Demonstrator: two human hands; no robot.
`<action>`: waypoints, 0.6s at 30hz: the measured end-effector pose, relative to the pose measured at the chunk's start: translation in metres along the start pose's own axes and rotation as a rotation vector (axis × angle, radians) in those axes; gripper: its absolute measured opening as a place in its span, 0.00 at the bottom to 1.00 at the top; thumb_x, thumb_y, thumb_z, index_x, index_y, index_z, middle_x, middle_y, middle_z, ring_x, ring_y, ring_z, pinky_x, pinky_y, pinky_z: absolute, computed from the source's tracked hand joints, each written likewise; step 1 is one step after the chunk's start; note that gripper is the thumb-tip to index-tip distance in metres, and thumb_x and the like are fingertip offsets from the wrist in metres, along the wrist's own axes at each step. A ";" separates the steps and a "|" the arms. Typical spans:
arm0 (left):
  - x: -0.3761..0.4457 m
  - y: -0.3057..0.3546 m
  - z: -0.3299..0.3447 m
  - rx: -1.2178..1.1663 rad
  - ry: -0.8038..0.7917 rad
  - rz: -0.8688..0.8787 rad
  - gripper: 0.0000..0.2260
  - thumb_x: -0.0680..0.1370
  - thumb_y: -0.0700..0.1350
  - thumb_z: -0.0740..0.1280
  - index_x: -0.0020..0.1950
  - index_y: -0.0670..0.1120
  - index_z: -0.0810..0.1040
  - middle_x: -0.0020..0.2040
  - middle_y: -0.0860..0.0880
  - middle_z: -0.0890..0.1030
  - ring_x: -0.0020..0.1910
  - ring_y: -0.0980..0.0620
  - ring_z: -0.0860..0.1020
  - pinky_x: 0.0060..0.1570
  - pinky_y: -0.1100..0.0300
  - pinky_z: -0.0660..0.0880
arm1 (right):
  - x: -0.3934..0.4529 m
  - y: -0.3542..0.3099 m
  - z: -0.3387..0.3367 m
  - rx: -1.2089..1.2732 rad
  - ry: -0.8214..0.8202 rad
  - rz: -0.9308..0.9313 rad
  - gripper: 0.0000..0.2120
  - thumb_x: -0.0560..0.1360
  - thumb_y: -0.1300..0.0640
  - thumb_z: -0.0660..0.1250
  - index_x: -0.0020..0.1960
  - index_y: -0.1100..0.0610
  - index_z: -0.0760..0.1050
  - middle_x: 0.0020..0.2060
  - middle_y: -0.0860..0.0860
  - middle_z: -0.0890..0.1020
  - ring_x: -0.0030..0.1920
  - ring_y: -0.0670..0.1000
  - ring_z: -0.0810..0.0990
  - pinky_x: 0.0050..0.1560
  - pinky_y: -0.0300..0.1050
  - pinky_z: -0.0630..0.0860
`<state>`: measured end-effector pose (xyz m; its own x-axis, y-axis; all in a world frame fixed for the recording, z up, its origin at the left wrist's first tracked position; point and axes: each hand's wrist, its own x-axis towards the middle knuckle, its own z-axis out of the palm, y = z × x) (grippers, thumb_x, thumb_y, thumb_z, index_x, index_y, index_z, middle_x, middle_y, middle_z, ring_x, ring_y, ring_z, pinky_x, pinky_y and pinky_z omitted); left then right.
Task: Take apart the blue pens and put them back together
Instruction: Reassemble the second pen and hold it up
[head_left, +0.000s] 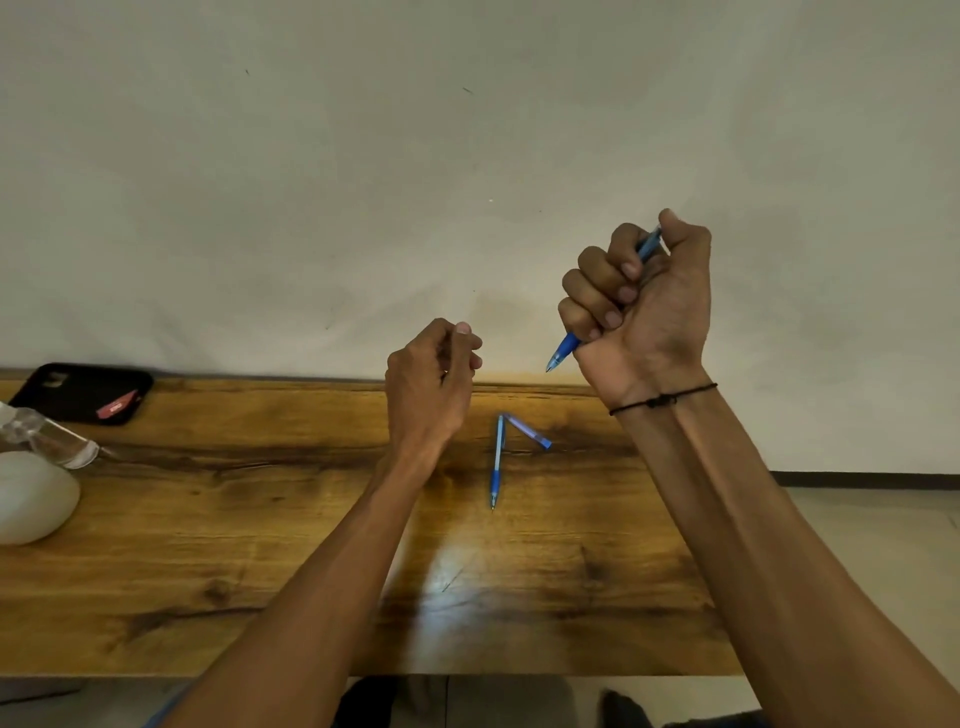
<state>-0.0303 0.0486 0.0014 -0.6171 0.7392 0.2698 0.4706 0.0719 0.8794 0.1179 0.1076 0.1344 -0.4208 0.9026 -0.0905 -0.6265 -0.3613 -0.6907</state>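
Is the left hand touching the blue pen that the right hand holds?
Apart. The head view shows the left hand raised to the left of the blue pen in the right hand; bare wall shows between the fingertips and the pen's tip.

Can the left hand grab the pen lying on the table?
Probably yes. The left hand hangs just above the table, fingers loosely curled and apparently holding nothing, and the pen lies uncovered just to its right, nothing between them.

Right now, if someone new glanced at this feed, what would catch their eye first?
The right hand, raised in a fist round a blue pen, tip pointing down-left. Next, the second pen and a blue cap forming a V on the wooden table, below the loosely curled left hand.
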 end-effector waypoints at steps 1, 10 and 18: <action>0.000 0.000 0.000 -0.001 -0.001 -0.001 0.14 0.87 0.51 0.61 0.52 0.48 0.84 0.38 0.57 0.84 0.38 0.60 0.84 0.45 0.56 0.84 | -0.001 0.000 0.001 0.005 0.001 -0.001 0.24 0.84 0.45 0.48 0.34 0.55 0.56 0.22 0.47 0.58 0.26 0.49 0.48 0.28 0.41 0.46; 0.001 -0.002 0.003 -0.014 0.000 0.001 0.13 0.87 0.52 0.62 0.52 0.48 0.84 0.38 0.57 0.85 0.39 0.61 0.84 0.45 0.57 0.84 | -0.002 -0.006 0.003 0.025 -0.018 0.018 0.23 0.84 0.45 0.49 0.33 0.55 0.57 0.22 0.47 0.58 0.26 0.48 0.49 0.27 0.41 0.47; 0.001 -0.004 0.004 -0.009 0.007 0.003 0.13 0.87 0.51 0.63 0.51 0.48 0.84 0.37 0.58 0.84 0.39 0.62 0.84 0.45 0.57 0.84 | -0.005 -0.007 0.007 -0.024 -0.030 0.013 0.23 0.84 0.46 0.49 0.33 0.55 0.57 0.23 0.47 0.57 0.25 0.47 0.50 0.27 0.41 0.47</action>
<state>-0.0304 0.0517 -0.0035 -0.6200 0.7346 0.2757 0.4669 0.0631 0.8820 0.1195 0.1039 0.1451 -0.4486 0.8903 -0.0781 -0.6048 -0.3668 -0.7069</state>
